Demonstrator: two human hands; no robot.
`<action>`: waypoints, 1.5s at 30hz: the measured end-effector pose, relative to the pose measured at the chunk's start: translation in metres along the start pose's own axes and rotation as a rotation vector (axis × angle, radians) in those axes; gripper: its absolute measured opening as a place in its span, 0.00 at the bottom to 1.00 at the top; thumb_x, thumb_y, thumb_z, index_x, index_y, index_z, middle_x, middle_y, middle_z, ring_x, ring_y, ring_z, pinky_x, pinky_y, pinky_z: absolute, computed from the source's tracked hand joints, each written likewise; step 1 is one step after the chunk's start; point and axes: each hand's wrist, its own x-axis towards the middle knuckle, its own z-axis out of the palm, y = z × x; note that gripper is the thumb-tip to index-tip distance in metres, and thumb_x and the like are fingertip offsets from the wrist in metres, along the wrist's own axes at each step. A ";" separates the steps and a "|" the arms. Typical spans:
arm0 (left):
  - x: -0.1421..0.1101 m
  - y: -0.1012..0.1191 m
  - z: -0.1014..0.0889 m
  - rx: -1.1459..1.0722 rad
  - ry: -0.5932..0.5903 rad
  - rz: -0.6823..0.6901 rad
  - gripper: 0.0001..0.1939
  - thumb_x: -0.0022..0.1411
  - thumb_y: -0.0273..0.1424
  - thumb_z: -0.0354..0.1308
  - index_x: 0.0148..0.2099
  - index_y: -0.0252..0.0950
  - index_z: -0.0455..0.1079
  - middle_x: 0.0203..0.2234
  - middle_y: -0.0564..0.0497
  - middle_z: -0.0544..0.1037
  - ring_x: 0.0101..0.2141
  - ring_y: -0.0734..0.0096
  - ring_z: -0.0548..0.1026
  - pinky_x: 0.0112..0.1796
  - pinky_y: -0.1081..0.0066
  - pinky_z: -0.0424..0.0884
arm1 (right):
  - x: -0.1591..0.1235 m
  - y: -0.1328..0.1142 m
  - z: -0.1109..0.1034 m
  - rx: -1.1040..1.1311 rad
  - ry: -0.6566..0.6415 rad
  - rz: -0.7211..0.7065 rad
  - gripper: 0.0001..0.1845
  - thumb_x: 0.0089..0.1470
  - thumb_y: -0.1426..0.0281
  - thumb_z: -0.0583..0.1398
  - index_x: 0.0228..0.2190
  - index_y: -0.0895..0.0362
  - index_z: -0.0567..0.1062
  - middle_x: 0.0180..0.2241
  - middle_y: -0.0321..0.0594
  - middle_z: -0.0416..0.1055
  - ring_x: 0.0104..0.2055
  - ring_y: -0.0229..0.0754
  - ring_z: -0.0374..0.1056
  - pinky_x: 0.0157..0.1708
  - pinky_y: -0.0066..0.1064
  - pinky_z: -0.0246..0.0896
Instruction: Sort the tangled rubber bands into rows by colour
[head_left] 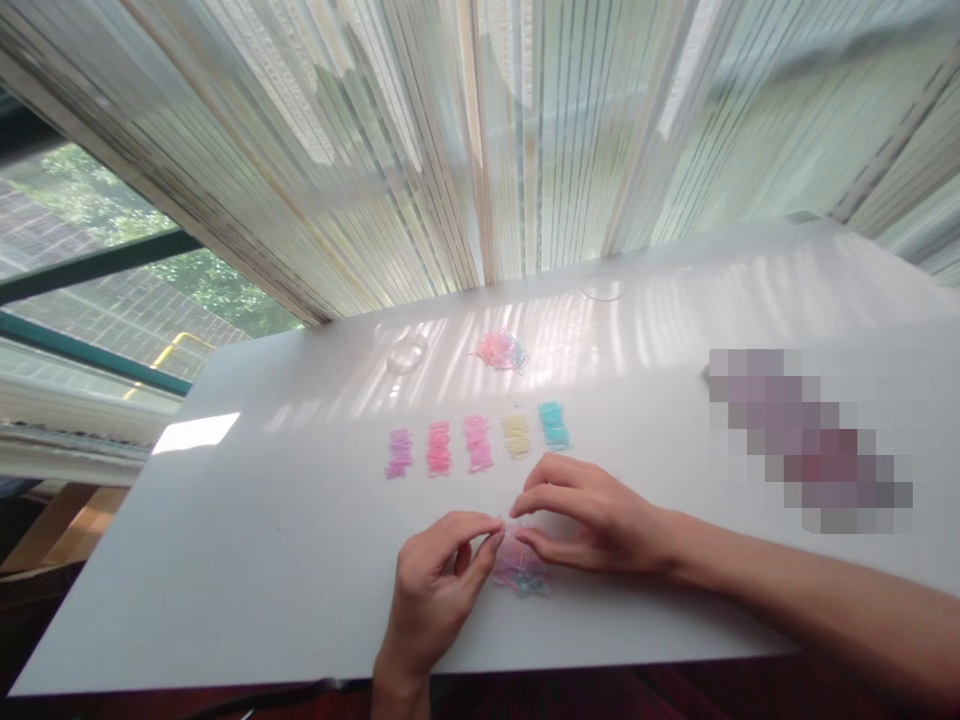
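Note:
My left hand (442, 575) is closed in a pinch, thumb against forefinger, above the near part of the table; whatever is between the tips is too small to make out. Beside it on the right, my right hand (600, 520) has thumb and fingers apart and shows nothing held. Partly hidden under both hands lies a loose pile of mixed thin bands (525, 578), pink, purple and blue. Beyond the hands is a row of neat coloured stacks of similar bands: purple (400, 453), coral pink (438, 448), light pink (478, 443), yellow (517, 435) and blue (554, 425).
Another mixed heap of bands (502, 350) lies farther back on the white table (262, 560). Left of it stands a clear round container (406, 355); a clear ring-shaped piece (603, 290) is at the back. A blurred-out object (810, 440) lies at right. Striped curtains (480, 140) hang behind.

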 end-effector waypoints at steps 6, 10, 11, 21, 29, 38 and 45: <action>-0.001 -0.001 0.001 0.041 -0.012 -0.010 0.09 0.66 0.22 0.64 0.46 0.39 0.78 0.32 0.53 0.83 0.23 0.79 0.71 0.25 0.78 0.70 | 0.000 0.000 0.000 -0.013 -0.008 0.005 0.09 0.67 0.69 0.59 0.37 0.58 0.79 0.32 0.41 0.73 0.32 0.39 0.69 0.33 0.28 0.66; -0.002 -0.002 0.002 0.068 0.013 0.005 0.07 0.66 0.22 0.63 0.44 0.39 0.77 0.31 0.54 0.82 0.21 0.79 0.69 0.24 0.78 0.68 | 0.000 0.000 0.001 0.002 0.001 0.019 0.09 0.67 0.70 0.59 0.37 0.59 0.79 0.32 0.41 0.73 0.32 0.39 0.69 0.33 0.28 0.66; -0.002 -0.002 0.002 0.072 0.018 0.006 0.07 0.66 0.22 0.63 0.44 0.38 0.77 0.31 0.54 0.82 0.21 0.79 0.69 0.24 0.78 0.68 | 0.000 0.000 0.001 0.005 0.002 0.022 0.09 0.67 0.70 0.59 0.37 0.59 0.79 0.32 0.41 0.73 0.32 0.39 0.69 0.33 0.28 0.66; -0.002 -0.001 0.002 0.085 0.039 -0.007 0.04 0.67 0.23 0.63 0.41 0.38 0.75 0.29 0.54 0.79 0.20 0.79 0.65 0.22 0.78 0.65 | -0.001 0.001 0.001 -0.001 -0.017 0.041 0.08 0.66 0.69 0.60 0.35 0.57 0.78 0.31 0.40 0.72 0.32 0.38 0.68 0.32 0.28 0.65; -0.002 0.001 0.002 0.080 0.028 -0.008 0.05 0.66 0.23 0.62 0.41 0.38 0.75 0.29 0.54 0.79 0.20 0.80 0.65 0.21 0.78 0.65 | 0.000 0.000 0.000 -0.001 -0.022 0.043 0.09 0.67 0.69 0.59 0.35 0.57 0.78 0.31 0.40 0.72 0.32 0.38 0.68 0.32 0.28 0.65; -0.001 0.000 0.002 0.070 0.003 0.011 0.03 0.67 0.24 0.63 0.41 0.38 0.76 0.29 0.52 0.81 0.21 0.78 0.68 0.22 0.77 0.66 | 0.000 0.000 0.002 0.024 -0.014 0.025 0.09 0.67 0.69 0.59 0.35 0.57 0.78 0.31 0.40 0.72 0.31 0.38 0.68 0.31 0.27 0.65; -0.001 0.000 0.002 0.108 0.035 0.025 0.03 0.67 0.24 0.64 0.40 0.38 0.77 0.28 0.52 0.82 0.20 0.77 0.70 0.23 0.77 0.68 | 0.000 -0.002 0.000 0.027 -0.010 0.018 0.09 0.67 0.69 0.60 0.35 0.57 0.78 0.31 0.40 0.72 0.31 0.38 0.67 0.30 0.27 0.65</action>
